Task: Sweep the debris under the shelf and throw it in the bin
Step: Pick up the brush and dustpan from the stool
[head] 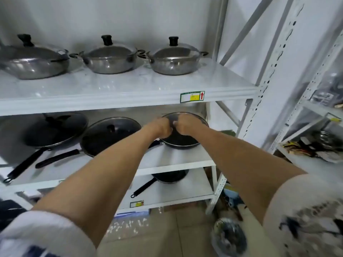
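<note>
My left hand and my right hand meet at the glass lid of a black pan on the middle level of the white shelf. Both hands have their fingers closed at the middle of the lid, and they hide its knob. The lid sits tilted over the pan. White scraps of debris lie on the tiled floor in front of the lowest level. A round bin lined with a plastic bag stands on the floor at the bottom right.
Three steel pots with lids stand on the top level. Two more lidded black pans sit left of my hands, handles pointing outward. Another pan is on the lowest level. A second rack with clutter stands at the right.
</note>
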### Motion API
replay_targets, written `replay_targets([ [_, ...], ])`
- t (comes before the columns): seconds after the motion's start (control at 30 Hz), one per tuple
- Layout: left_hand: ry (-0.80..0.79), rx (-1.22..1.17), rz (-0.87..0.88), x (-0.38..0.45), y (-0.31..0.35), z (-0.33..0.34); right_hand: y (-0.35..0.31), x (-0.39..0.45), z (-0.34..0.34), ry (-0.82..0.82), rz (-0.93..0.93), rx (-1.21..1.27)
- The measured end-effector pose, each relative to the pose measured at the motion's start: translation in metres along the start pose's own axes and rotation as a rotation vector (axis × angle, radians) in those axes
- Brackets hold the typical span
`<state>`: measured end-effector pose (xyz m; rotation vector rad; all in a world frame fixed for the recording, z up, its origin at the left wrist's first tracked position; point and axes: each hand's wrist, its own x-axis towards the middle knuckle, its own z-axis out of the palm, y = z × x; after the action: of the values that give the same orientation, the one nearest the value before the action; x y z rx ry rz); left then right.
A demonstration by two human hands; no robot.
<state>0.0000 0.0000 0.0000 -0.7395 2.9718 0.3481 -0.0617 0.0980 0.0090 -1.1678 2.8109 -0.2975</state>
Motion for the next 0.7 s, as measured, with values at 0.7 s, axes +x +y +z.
replay_targets([
  [0.7, -0.276, 0.2, 0.117, 0.029, -0.032, 0.115, 0.018, -0.014, 0.128, -0.2, 0.335, 0.198],
])
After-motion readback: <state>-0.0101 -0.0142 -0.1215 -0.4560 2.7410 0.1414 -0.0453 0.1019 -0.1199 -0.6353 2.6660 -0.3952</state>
